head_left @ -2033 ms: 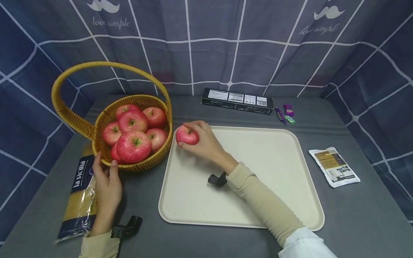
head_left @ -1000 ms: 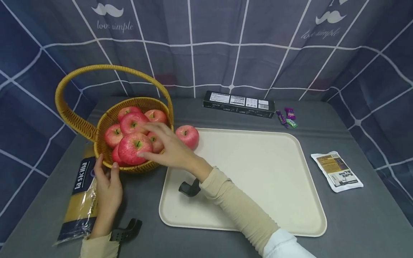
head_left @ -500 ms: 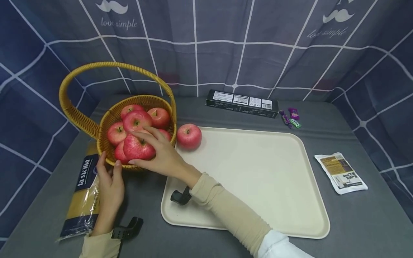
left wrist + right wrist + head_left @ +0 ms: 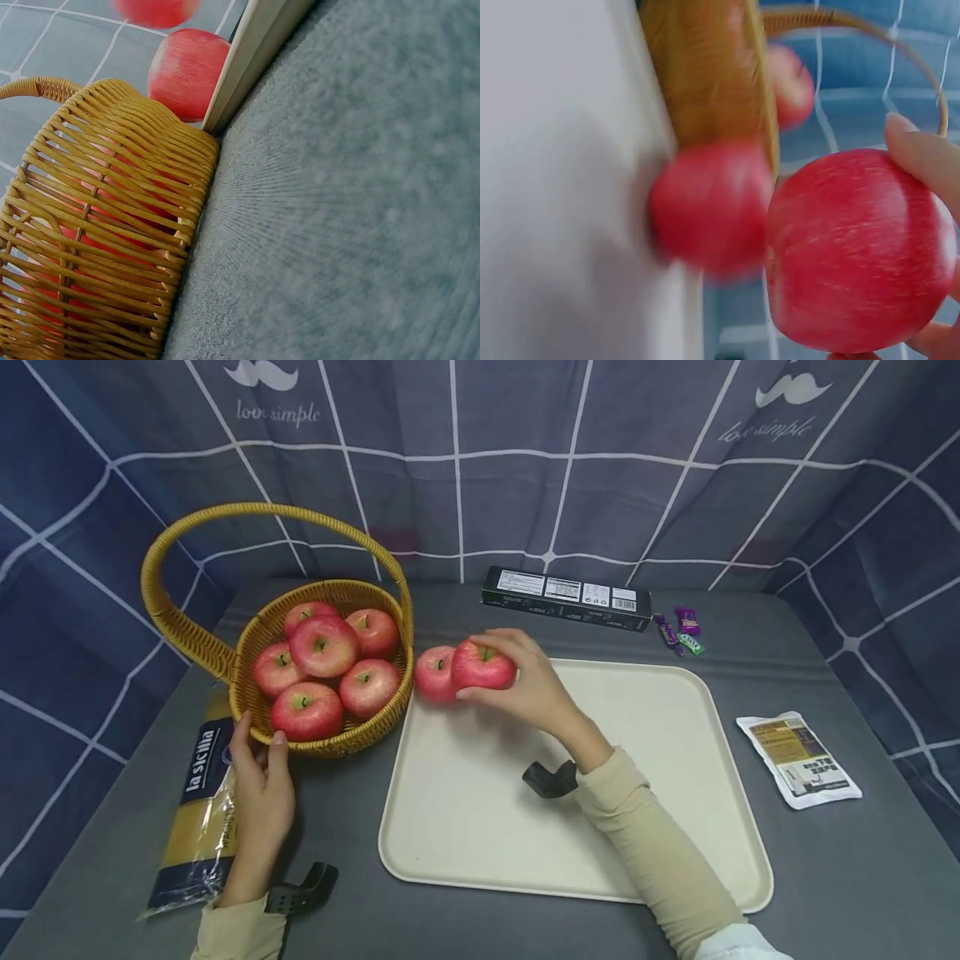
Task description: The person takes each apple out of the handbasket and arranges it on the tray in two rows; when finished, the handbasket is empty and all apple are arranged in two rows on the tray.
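Now R fingers (image 4: 512, 641) grip apple (image 4: 483, 666); 2nd apple (image 4: 433, 677) nr basket (image 4: 367, 737); L fingers (image 4: 242, 746) extended, touching basket; box (image 4: 566, 599) behind tray (image 4: 465, 835)

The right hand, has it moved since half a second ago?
Yes. The right hand was reaching into the basket; now it has moved rightward, away from the basket, and holds an apple over the tray.

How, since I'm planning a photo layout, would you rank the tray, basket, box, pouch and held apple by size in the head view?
1. Tray
2. Basket
3. Box and pouch: too alike to rank
4. Held apple
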`<state>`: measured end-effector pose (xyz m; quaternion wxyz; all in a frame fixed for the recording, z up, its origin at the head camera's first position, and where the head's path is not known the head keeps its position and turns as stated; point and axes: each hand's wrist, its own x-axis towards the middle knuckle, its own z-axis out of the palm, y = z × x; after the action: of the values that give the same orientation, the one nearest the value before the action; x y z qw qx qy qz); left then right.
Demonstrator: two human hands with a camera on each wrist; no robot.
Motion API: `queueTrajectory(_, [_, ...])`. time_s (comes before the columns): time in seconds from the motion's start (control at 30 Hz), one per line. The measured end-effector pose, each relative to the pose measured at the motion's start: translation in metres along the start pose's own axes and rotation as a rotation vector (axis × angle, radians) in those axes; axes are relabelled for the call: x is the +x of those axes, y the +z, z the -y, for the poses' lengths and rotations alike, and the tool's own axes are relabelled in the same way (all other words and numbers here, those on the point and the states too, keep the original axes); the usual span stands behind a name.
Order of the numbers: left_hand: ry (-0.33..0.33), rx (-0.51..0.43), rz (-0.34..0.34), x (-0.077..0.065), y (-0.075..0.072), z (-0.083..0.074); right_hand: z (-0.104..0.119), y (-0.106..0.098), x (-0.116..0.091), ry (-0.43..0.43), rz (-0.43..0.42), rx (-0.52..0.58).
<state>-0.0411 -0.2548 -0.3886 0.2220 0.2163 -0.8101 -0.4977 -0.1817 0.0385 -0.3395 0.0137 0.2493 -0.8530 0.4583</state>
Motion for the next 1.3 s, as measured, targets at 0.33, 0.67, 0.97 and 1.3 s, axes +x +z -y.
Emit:
queueTrajectory(0.33, [0.007, -0.004, 0.012, -0.002, -0.001, 0.000, -0.051, -0.029, -0.008, 0.160, 0.011, -0.140])
queueTrajectory(0.67, [0.004, 0.018, 0.005, -0.002, -0.001, 0.000, -0.062, -0.021, -0.010, 0.122, 0.077, -0.135])
queueTrajectory(0.97, [0.001, 0.021, 0.005, -0.002, 0.000, -0.001, -0.049, -0.025, -0.007, 0.088, 0.062, -0.231])
queueTrajectory(1.3, [0.019, 0.008, 0.014, -0.001, -0.002, 0.000, 0.028, 0.023, 0.030, -0.202, 0.140, -0.191])
